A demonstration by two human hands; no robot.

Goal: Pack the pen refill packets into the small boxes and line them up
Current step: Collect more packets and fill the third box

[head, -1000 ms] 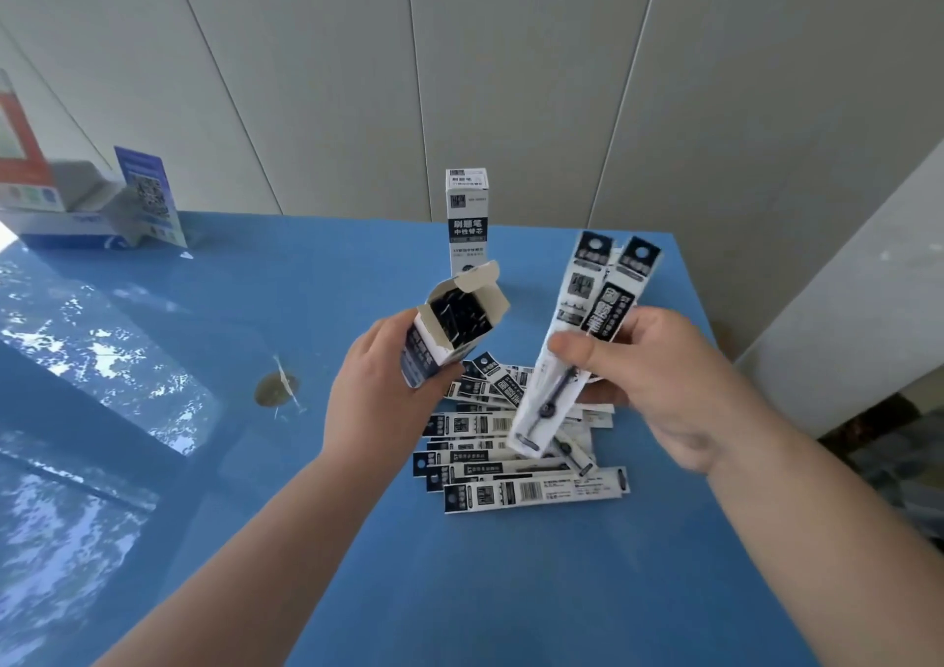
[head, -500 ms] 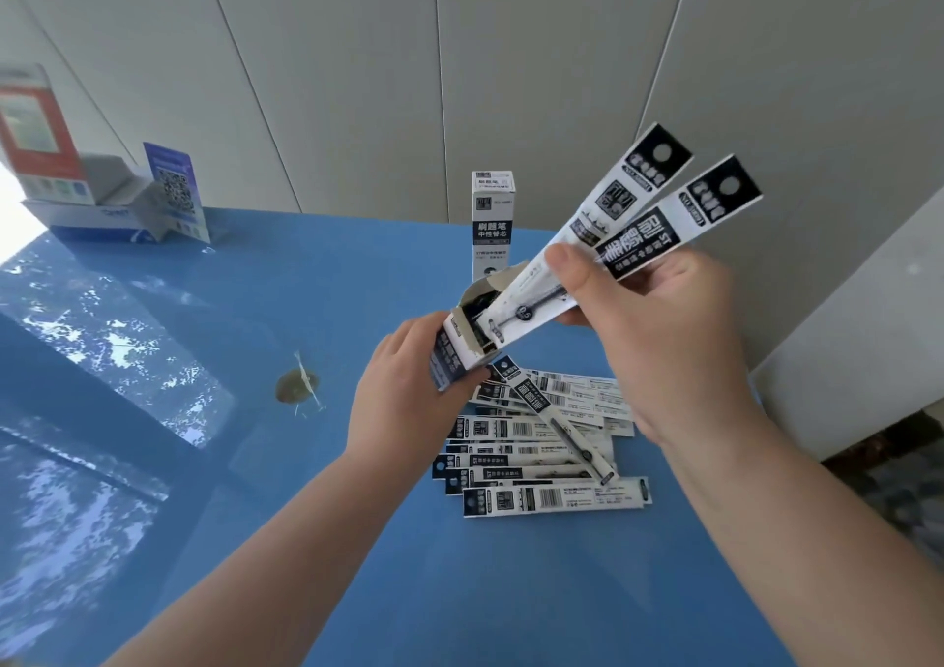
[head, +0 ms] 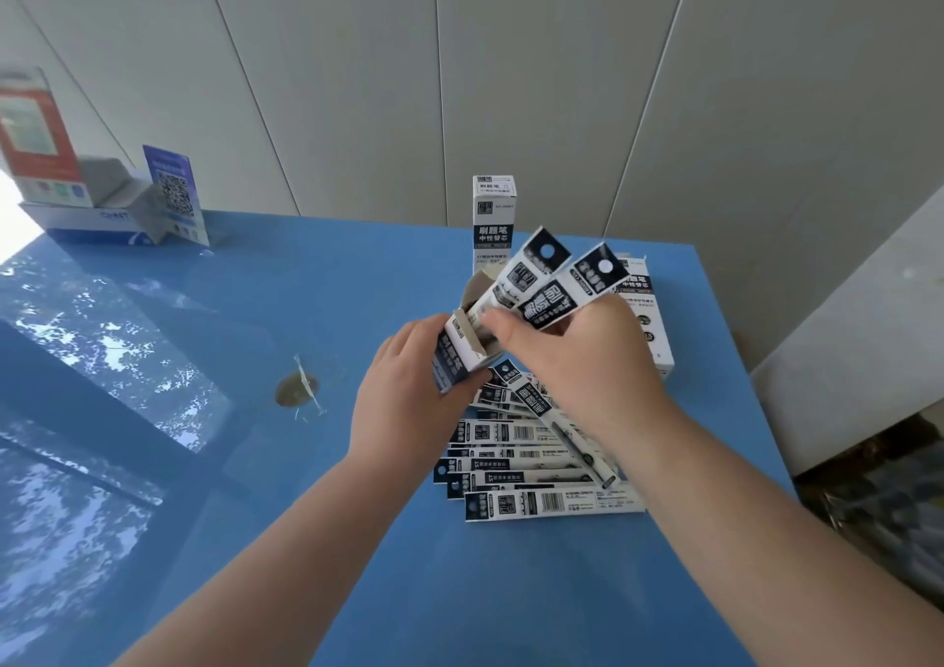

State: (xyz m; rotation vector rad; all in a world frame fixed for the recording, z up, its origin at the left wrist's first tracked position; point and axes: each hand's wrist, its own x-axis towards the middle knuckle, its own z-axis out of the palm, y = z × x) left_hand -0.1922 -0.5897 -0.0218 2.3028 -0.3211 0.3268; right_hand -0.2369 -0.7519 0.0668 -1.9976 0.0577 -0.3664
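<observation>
My left hand (head: 408,401) grips a small open white box (head: 462,344), tilted with its mouth up and to the right. My right hand (head: 577,355) pinches two long black-and-white refill packets (head: 551,283) whose lower ends are inside the box's mouth; their tops stick out up to the right. Several more packets lie in a loose pile (head: 531,467) on the blue table (head: 255,309) under my hands. A closed box (head: 493,222) stands upright at the table's far edge. Another box (head: 646,309) stands behind my right hand, partly hidden.
A blue-and-white carton (head: 97,222) with a QR-code card (head: 173,196) and a red-topped pack (head: 30,140) sits at the far left by the wall. A small brown mark (head: 296,390) lies on the table left of my hands. The table's right edge drops to the floor.
My right hand has lifted the two packets and pushed their lower ends down into the open box, deeper than half a second ago. My left hand has kept holding the box.
</observation>
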